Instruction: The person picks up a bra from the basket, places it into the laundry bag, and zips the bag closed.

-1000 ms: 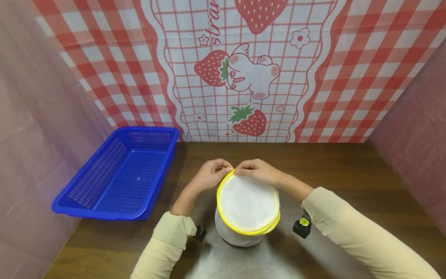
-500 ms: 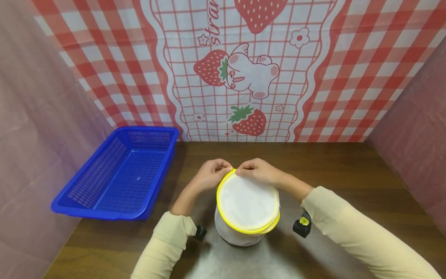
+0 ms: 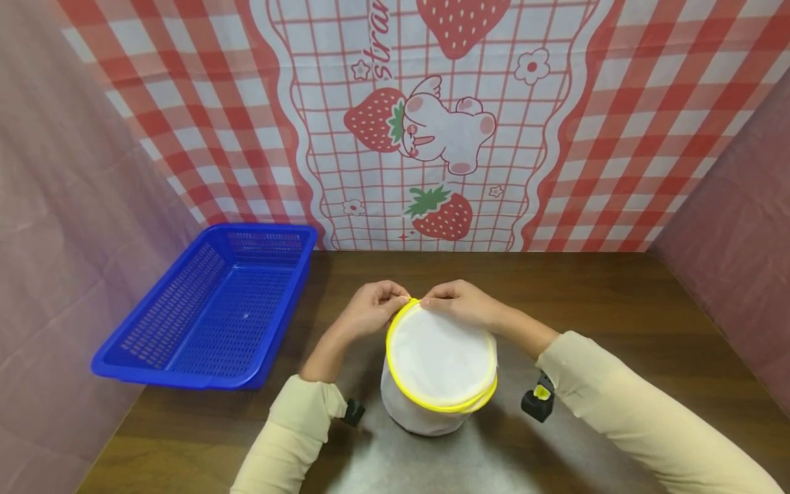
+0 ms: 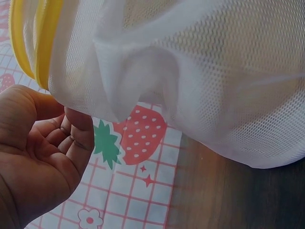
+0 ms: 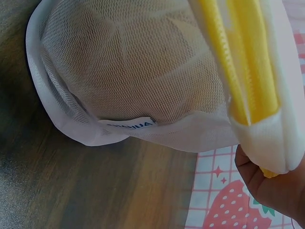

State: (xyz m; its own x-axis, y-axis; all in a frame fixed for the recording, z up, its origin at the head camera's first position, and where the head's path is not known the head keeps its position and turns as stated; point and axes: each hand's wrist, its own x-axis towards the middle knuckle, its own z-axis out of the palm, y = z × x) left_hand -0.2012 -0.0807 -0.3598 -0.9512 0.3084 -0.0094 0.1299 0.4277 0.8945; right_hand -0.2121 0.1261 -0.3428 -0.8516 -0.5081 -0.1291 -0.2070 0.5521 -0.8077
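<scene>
A round white mesh laundry bag (image 3: 441,353) with a yellow zipper (image 3: 395,374) around its top stands on the table. At the far edge of its lid, my left hand (image 3: 375,307) pinches the rim between thumb and fingers. Beside it my right hand (image 3: 459,303) pinches the same rim a little to the right, thumb on top. The left wrist view shows the left hand (image 4: 45,143) under the yellow band, with loose mesh (image 4: 219,86) hanging beyond. In the right wrist view, the right hand (image 5: 274,191) is mostly hidden behind the white end of the zipper.
A blue plastic basket (image 3: 271,357) with slotted sides stands at the left on the brown wooden table (image 3: 592,295). A checked strawberry cloth (image 3: 574,171) hangs behind the table. Pinkish drapes (image 3: 734,226) close off both sides. A small label (image 5: 136,123) shows on the bag's lower seam.
The right hand's fingertips have slid slightly right along the yellow rim, away from the left hand. The left hand keeps its place, and the bag has shifted barely to the right.
</scene>
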